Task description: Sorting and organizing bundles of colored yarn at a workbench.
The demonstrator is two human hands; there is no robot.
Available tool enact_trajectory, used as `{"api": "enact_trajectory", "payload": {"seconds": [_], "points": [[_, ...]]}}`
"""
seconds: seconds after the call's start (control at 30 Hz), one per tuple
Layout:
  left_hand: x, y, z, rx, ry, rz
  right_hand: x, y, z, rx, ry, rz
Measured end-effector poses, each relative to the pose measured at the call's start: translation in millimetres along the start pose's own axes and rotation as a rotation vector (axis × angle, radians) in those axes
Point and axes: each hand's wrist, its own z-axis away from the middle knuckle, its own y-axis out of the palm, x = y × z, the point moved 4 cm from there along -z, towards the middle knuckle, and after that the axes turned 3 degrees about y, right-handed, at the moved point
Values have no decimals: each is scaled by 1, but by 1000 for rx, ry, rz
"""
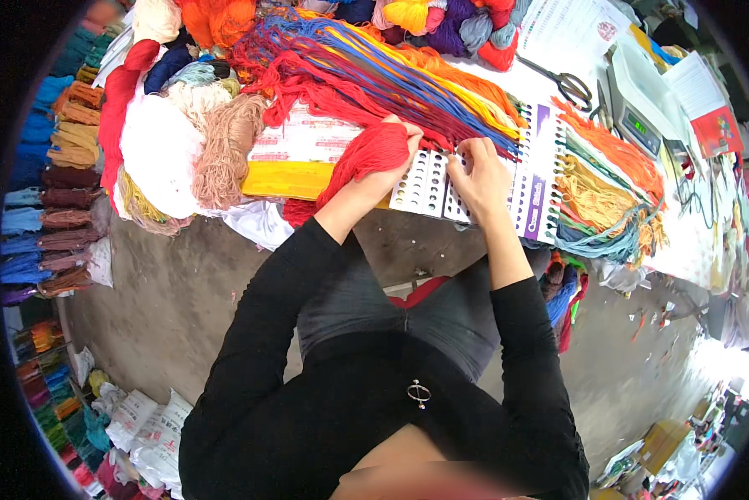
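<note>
A thick hank of bright red yarn [373, 150] lies in my left hand [389, 182], its fingers wrapped round it. My right hand [484, 179] rests at the upper edge of white cards with rows of punched holes [422, 185]. Its thumb and fingertips are pinched together there; what they grip is too small to make out. Dark red threads [429, 137] run along that edge, between my two hands. From the cards, long blue, yellow and red threads [374, 71] stretch away to the upper left. Right of my right hand stands a white and purple holed card [543, 167].
Yarn hanks in white [162, 154] and beige [229, 150] pile up at the left. Right of the cards lie orange and tan threads [599, 196]. Black scissors [570, 86], a digital scale [637, 125] and papers [570, 29] occupy the far right. Yarn-filled shelves [70, 183] line the left.
</note>
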Motion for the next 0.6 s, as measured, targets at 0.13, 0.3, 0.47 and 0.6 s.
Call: {"api": "enact_trajectory", "payload": {"seconds": [0.13, 0.3, 0.47, 0.6], "points": [[-9, 16, 3, 139, 124, -73, -1, -2, 0, -5, 3, -3], [-5, 22, -1, 93, 54, -71, -1, 0, 0, -27, -17, 11], [-7, 24, -6, 140, 95, -39, 0, -1, -1, -19, 4, -10], [5, 30, -4, 104, 84, 42, 2, 1, 0, -27, -4, -18]]}}
